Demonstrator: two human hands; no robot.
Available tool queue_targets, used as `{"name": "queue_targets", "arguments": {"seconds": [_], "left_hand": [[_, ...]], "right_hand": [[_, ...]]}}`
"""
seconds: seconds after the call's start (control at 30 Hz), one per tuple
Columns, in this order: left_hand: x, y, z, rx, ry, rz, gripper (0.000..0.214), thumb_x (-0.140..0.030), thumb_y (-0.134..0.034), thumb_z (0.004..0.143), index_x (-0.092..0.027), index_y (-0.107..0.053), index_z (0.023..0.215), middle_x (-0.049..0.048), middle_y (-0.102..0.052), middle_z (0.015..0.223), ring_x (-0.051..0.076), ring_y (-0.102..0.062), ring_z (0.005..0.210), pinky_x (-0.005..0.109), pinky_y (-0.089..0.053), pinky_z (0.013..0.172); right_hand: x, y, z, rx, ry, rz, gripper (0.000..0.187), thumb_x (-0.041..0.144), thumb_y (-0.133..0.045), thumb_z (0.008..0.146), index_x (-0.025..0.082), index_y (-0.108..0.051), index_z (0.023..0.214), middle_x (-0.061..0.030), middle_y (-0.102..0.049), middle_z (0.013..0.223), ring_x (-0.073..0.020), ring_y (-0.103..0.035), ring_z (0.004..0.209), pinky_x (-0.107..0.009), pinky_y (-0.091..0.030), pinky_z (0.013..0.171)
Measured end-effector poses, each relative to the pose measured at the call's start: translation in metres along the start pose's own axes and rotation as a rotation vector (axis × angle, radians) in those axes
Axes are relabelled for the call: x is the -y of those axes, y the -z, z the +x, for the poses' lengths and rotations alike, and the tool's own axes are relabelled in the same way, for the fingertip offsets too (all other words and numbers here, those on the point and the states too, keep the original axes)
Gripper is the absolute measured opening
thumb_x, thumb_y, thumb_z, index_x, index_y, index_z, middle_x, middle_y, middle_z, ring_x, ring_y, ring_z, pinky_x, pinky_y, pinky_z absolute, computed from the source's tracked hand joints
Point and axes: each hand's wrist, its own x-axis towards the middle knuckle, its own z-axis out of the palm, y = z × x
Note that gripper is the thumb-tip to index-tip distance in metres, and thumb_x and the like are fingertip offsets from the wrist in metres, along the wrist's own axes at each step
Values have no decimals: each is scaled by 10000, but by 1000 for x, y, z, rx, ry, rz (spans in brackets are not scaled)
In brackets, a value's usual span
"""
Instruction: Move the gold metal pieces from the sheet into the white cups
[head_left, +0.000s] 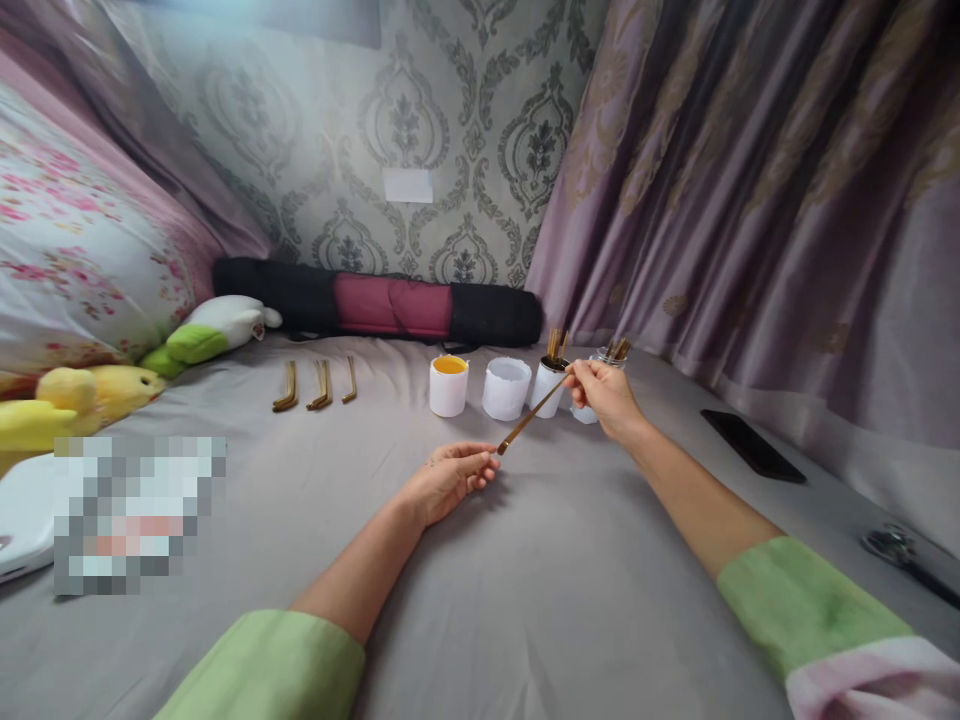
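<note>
A thin brown stick [534, 411] with a wider, darker lower end slants between my two hands. At its upper end, the fingertips of my right hand [606, 398] pinch it. My left hand [452, 482] is closed lower down, thumb and fingers pressed together at the wider tip. Just behind the stick stands a white cup [548, 398] with several brown sticks upright in it. A clear jar [613, 357] of similar sticks is partly hidden by my right hand. Left of these stand an open whitish cup [506, 392] and a white cup [448, 392] with yellow-orange contents.
Three groups of brown sticks with bent ends [319, 388] lie on the grey sheet [420, 640]. A black phone [752, 445] lies at the right. Plush toys [105, 392] and a white object [26, 510] are at the left. A black and maroon roll [394, 305] lies along the wall.
</note>
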Motion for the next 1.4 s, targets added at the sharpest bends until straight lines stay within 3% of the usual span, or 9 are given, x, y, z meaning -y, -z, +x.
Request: {"name": "queue_targets", "arguments": {"seconds": [0.3,0.7,1.0,1.4], "left_hand": [[-5,7,0,-43,37,-166,177,-51,-602,732,-67,-591,909,81,-610,790,70,-566,635,167,-483,607],[-10,9,-1,-51,64,-241,167,-32,-579,740,-76,-590,900,56,-587,785,49,-546,609,141,-469,556],[-11,9,-1,-49,58,-250,169,-34,-576,741,-79,-587,904,48,-578,779,45,-540,604,135,-458,533],[-9,11,0,-56,56,-252,186,-59,-599,737,-83,-598,921,52,-578,791,45,-534,607,138,-461,539]], "right_hand": [[20,32,17,-119,37,-51,232,334,-526,818,129,-542,710,4,-552,576,-28,-406,373,-147,-302,319],[52,61,43,-278,117,-164,224,295,-496,844,150,-525,676,2,-536,539,-42,-404,372,-151,-306,319],[75,70,62,-390,167,-282,195,178,-418,859,129,-520,701,-5,-538,588,-24,-399,374,-144,-289,338],[75,66,95,-468,256,-426,229,268,-444,839,142,-565,691,-14,-570,559,-54,-418,370,-175,-342,358]]}}
